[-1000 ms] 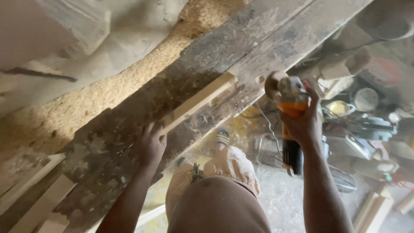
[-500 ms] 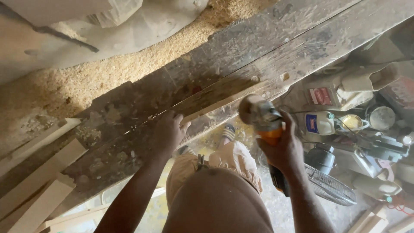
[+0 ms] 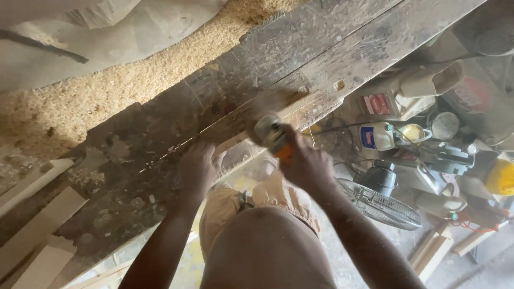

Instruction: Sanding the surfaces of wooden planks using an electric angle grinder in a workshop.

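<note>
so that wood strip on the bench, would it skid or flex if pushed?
Probably stiff: the wood strip lies straight and flat on the workbench. Likely light, apt to skid on the dusty top, hence the left hand pinning it while the right hand works the grinder.

One head-worn camera looks steeply down from above the person's own body, close enough that the torso and knees fill the near bottom middle of the view. It faces a worn plank workbench (image 3: pixel 332 64) that crosses the picture on a slant, from near left up to far right. Beyond the bench, at far left, lies a bed of sawdust (image 3: pixel 107 91); at right the view drops past the bench edge to cluttered floor with a fan (image 3: pixel 381 203).
</note>
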